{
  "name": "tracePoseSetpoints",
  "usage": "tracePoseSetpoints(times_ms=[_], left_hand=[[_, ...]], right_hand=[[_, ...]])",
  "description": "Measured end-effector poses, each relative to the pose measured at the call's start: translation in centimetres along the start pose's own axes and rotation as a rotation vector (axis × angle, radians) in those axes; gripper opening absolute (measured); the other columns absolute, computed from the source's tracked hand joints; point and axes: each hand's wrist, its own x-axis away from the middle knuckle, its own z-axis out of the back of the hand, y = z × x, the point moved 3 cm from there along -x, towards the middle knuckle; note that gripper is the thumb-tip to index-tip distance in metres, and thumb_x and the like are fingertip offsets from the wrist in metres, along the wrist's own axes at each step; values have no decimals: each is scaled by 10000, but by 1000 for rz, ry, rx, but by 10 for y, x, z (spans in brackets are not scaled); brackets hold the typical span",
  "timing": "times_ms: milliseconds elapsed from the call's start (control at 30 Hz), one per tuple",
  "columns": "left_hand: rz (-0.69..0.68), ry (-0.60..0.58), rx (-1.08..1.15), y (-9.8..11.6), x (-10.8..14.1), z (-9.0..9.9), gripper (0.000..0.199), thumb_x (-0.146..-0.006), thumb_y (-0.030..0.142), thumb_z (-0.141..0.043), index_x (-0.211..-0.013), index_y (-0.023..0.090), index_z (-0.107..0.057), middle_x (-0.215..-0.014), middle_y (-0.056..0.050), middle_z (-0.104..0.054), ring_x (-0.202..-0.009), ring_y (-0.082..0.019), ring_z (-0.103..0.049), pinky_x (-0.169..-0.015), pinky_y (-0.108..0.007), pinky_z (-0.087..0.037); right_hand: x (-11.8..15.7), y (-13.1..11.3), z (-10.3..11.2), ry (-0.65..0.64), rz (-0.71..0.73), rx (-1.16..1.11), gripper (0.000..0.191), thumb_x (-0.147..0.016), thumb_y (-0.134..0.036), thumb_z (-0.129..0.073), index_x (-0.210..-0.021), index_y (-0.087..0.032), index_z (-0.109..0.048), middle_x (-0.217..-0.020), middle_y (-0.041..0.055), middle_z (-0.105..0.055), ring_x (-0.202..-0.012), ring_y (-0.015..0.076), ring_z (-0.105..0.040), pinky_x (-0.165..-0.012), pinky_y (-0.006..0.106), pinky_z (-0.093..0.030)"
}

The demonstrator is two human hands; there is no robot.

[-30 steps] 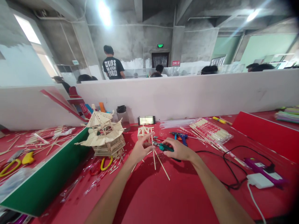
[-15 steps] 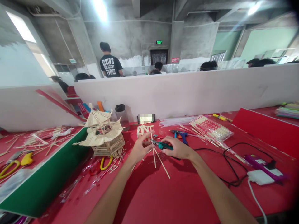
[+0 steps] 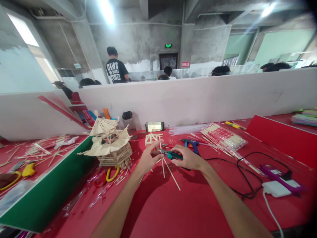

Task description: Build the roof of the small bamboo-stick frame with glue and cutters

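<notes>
My right hand [image 3: 190,158] is closed around the teal handles of a pair of pliers [image 3: 173,155]. The jaws point left and meet the fingertips of my left hand [image 3: 149,159]. Thumb and fingers of that hand pinch a thin wooden stick [image 3: 160,144], which stands roughly upright at the jaws. Whether the jaws bite into it cannot be made out. Just behind my left hand is a small frame of sticks [image 3: 151,138], partly covered by the fingers. Loose long sticks [image 3: 173,175] lie on the red table [image 3: 173,211] below the pliers.
Left stands a stick-built pavilion [image 3: 109,142] by a green board [image 3: 54,188]. Yellow-handled scissors [image 3: 112,173] lie nearby. A blue glue gun [image 3: 192,143], packed sticks [image 3: 224,135] and a purple power strip [image 3: 282,178] with cables are right. A co-worker's hand [image 3: 7,180] appears far left.
My hands and the pliers have barely shifted. At the far left, a co-worker's hand has come in over the yellow-handled scissors there. The standing person behind the partition has moved slightly.
</notes>
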Motion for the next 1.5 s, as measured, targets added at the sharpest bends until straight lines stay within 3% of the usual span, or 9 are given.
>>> tracePoseSetpoints(times_ms=[200, 433, 633, 1000, 1133, 1233, 1333, 1433, 1500], left_hand=[[7, 21, -20, 2, 0, 1, 630, -797, 221, -702, -1401, 268, -531, -1332, -91, -612, -799, -139, -682, -771, -280, -567], [23, 58, -65, -3, -2, 8, 624, -792, 218, -694, -1395, 230, -536, -1057, -68, -720, -754, -170, -685, -744, -302, -571], [8, 55, -116, -3, -1, 9, 620, -789, 220, -685, -1391, 228, -538, -1038, -62, -729, -717, -158, -670, -742, -308, -572], [-25, 15, -102, -1, -3, 14, 575, -798, 230, -684, -1358, 237, -555, -1193, -72, -666, -757, -142, -652, -783, -314, -564], [-9, 12, 83, 2, -1, 14, 574, -839, 317, -672, -1378, 244, -491, -1369, -119, -556, -788, -141, -679, -803, -325, -578], [38, 98, 241, 0, 0, 9, 535, -929, 444, -550, -1407, 248, -415, -1294, -127, -598, -662, -114, -645, -650, -284, -570], [58, 203, 150, -1, 0, 3, 456, -964, 535, -457, -1243, 186, -549, -1068, -92, -669, -585, -104, -561, -538, -244, -495], [5, 301, -22, 3, 0, 0, 434, -988, 542, -400, -969, 171, -624, -912, -52, -656, -722, -145, -594, -706, -273, -509], [-34, 341, -104, 7, 1, 0, 423, -1004, 513, -378, -904, 177, -616, -891, -43, -650, -835, -169, -610, -826, -297, -490]], right_hand=[[-1, 2, -3, 0, 12, 3, 374, -856, -313, -648, -1208, -189, -627, -1199, 103, -623, -1095, 246, -604, -979, 401, -463], [-1, -5, -18, -21, -24, 38, 429, -989, -340, -454, -1381, -173, -502, -1415, 154, -534, -1313, 271, -493, -1106, 451, -362], [-5, -10, -27, 4, -16, 70, 345, -1026, -393, -398, -1228, -177, -576, -1197, 133, -664, -1107, 255, -616, -956, 392, -438], [-10, -5, -42, 94, -17, 109, 301, -1031, -399, -402, -1037, -187, -615, -999, 87, -689, -944, 221, -635, -843, 323, -432], [-10, -11, -44, 91, -5, 102, 278, -1031, -377, -410, -1063, -198, -621, -986, 77, -686, -939, 217, -635, -841, 319, -436], [-11, -13, -48, 88, 21, 111, 287, -1033, -382, -401, -1087, -191, -609, -1013, 85, -682, -936, 221, -633, -833, 324, -441], [-11, -14, -56, 90, 39, 137, 300, -1035, -397, -383, -1097, -187, -588, -1025, 95, -674, -937, 231, -629, -832, 338, -445], [-11, -16, -65, 109, 45, 146, 301, -1035, -407, -372, -1121, -190, -563, -1051, 102, -655, -971, 241, -616, -860, 357, -449], [-11, -17, -70, 137, 39, 141, 296, -1036, -407, -364, -1125, -193, -548, -1046, 102, -638, -979, 243, -607, -877, 370, -453]])
